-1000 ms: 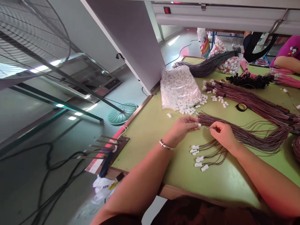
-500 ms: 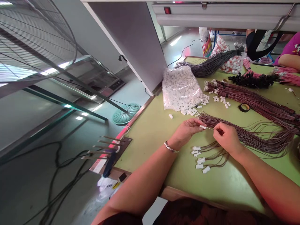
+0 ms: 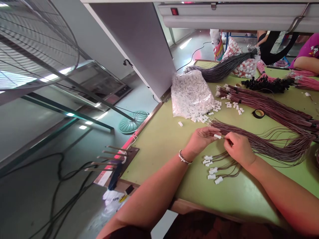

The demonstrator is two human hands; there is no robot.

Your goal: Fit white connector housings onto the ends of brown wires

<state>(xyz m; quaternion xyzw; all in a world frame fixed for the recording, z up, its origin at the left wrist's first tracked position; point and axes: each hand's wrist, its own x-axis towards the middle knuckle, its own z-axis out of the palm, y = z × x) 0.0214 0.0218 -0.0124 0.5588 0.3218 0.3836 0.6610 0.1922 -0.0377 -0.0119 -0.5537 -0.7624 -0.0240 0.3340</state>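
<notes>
A person's left hand (image 3: 201, 138) pinches a small white plastic connector (image 3: 217, 136) in its fingers above a green-topped table (image 3: 154, 149), while the right hand (image 3: 238, 148) closes its fingers on a thin brown wire (image 3: 223, 137) at the connector's end, beside a long bundle of reddish-brown wires (image 3: 274, 149)

Surface: flat pale green tabletop (image 3: 157, 146), brown edging (image 3: 185, 205)
Left: clear plastic bag (image 3: 190, 94), small white plastic connectors (image 3: 217, 106) loose beside it
Middle: long bundles of thin reddish-brown wires (image 3: 269, 104); round black tape roll (image 3: 255, 115)
Near side: white connectors on brown wires (image 3: 213, 170)
Back: dark grey wire bundle (image 3: 221, 68), pink wires (image 3: 305, 80)
</notes>
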